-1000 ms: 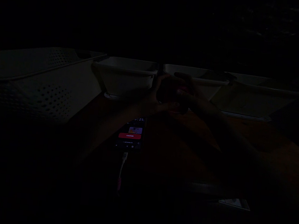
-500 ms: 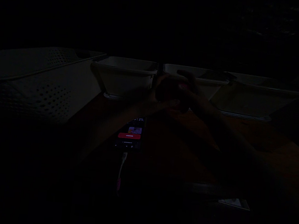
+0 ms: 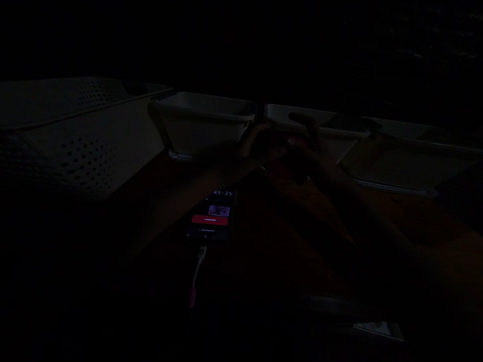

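The scene is very dark. My left hand [image 3: 256, 142] and my right hand [image 3: 309, 150] meet over the wooden table [image 3: 391, 231], just in front of a row of white bins. Their fingers are curled together around something small with a reddish tint that I cannot make out. A lit phone [image 3: 214, 215] lies on the table below my hands, with a white cable [image 3: 198, 268] plugged into its near end.
A white perforated basket [image 3: 69, 134] stands at the left. Three white bins line the back: one at centre left [image 3: 202, 122], one behind my hands [image 3: 342, 128], one at right [image 3: 420, 159]. A pale flat object [image 3: 376, 329] lies at the near right.
My left hand has lifted slightly and uncovered the top of the phone screen. Both hands stay together at the same spot.
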Demonstrator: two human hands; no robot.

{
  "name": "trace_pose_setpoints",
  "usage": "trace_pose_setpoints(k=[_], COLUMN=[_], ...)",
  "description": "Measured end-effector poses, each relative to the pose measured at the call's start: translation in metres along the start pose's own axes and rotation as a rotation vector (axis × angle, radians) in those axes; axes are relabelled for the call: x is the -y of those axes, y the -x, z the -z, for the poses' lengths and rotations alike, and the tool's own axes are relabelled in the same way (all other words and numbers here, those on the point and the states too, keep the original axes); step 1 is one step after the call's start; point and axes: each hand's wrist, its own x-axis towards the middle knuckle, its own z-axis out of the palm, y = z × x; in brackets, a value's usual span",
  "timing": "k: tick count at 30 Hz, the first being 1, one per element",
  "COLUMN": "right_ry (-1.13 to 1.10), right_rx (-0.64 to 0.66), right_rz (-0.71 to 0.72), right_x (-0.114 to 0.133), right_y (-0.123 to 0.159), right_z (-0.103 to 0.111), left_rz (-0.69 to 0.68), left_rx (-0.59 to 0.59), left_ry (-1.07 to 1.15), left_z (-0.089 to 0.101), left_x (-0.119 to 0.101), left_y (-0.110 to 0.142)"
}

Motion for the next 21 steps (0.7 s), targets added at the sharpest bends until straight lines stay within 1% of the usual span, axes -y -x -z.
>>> trace_pose_setpoints(k=[5, 10, 21], right_ry=[0.010, 0.022, 0.003], right_rx=[-0.005, 0.014, 0.027], right_rz=[0.003, 0.020, 0.013], right_x=[-0.0014, -0.0014, -0.0012], right_y=[-0.0001, 0.0000, 0.0009], right_z=[0.0008, 0.0016, 0.0010], left_rz=[-0.027, -0.052, -0.084], left_rx=[-0.030, -0.008, -0.005], left_ry=[0.077, 0.107, 0.077], left_z=[-0.0006, -0.0011, 0.0002], left_x=[0.0026, 0.0026, 0.0011], left_y=[-0.0033, -0.0025, -0.0010])
